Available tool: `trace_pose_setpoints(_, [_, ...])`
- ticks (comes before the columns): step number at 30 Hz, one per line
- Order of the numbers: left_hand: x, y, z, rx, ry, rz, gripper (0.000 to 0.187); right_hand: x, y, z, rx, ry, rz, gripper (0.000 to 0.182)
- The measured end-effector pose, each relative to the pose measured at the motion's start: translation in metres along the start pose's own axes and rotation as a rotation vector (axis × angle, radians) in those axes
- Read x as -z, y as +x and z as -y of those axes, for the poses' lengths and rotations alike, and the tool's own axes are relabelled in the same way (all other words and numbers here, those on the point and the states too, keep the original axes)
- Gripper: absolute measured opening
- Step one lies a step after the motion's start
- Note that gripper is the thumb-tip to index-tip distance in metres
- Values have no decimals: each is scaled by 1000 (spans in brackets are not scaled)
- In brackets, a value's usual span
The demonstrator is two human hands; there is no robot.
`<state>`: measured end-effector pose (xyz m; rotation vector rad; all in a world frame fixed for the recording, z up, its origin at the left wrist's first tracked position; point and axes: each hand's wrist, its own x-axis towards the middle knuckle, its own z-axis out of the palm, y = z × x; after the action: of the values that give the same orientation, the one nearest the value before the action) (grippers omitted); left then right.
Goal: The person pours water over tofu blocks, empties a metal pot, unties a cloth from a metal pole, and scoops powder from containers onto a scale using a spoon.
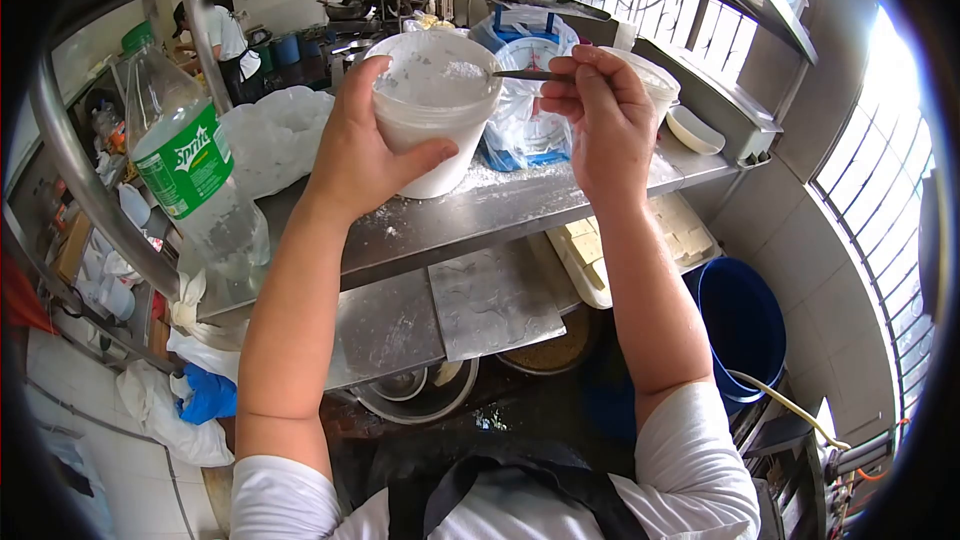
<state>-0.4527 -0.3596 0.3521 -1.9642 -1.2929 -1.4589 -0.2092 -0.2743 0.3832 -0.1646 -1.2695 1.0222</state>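
My left hand is wrapped round a white plastic tub, tilted toward me above the steel shelf, with white powder inside. My right hand pinches the handle of a dark, thin utensil. Its far end reaches over the tub's rim to the powder. Just behind my hands stands a blue dial scale covered in clear plastic. A second white tub is partly hidden behind my right hand.
Left on the steel shelf are a Sprite bottle and a plastic bag. A white scoop lies right. Below are a tray and blue barrel. Another person stands far back.
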Motion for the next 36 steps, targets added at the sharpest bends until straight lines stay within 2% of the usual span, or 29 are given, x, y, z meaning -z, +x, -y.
trace_pose_setpoints(3, [-1,-2,1,2,-10,-1,104,2,2,-2,-48,16,-27,19])
trace_pose_setpoints(5, [-1,-1,2,3,-27,-3,105,3,7,-3,-140,133,-50,20])
trace_pose_setpoints(8, [-1,-1,2,9,-1,-2,105,-2,16,6,-155,215,-69,20])
trace_pose_setpoints(12, [-1,-1,4,32,4,8,105,1,53,21,-53,311,-12,19])
trace_pose_setpoints(16, [-1,-1,6,69,-26,15,106,14,111,29,4,303,-53,19])
trace_pose_setpoints(18, [-1,-2,7,79,-28,19,106,20,134,32,159,90,-110,17])
trace_pose_setpoints(21, [0,-1,5,83,-22,18,107,19,142,30,175,-1,-81,19])
trace_pose_setpoints(22, [0,-1,5,78,-15,17,107,15,145,30,183,-144,-83,13])
trace_pose_setpoints(23, [0,-1,5,78,-15,17,107,15,143,31,183,-144,-84,13])
trace_pose_setpoints(25, [0,-1,6,70,-30,13,107,7,125,41,279,-606,163,13])
trace_pose_setpoints(27, [-1,-1,7,53,-20,3,107,9,121,37,324,-627,221,15])
trace_pose_setpoints(29, [-2,-1,8,38,-11,-2,107,14,118,36,611,-641,280,16])
trace_pose_setpoints(30, [-2,-1,8,28,-22,-5,106,3,97,55,632,-713,196,13])
trace_pose_setpoints(31, [-2,-1,8,18,-33,-8,104,-1,83,61,628,-714,196,13])
trace_pose_setpoints(33, [-4,-3,10,31,-77,-3,103,-7,61,68,560,-360,99,17])
trace_pose_setpoints(34, [-5,-3,10,40,-121,0,102,-9,49,68,559,-359,101,17])
trace_pose_setpoints(36, [-4,-3,6,21,-110,7,100,-11,24,68,396,-303,145,16])
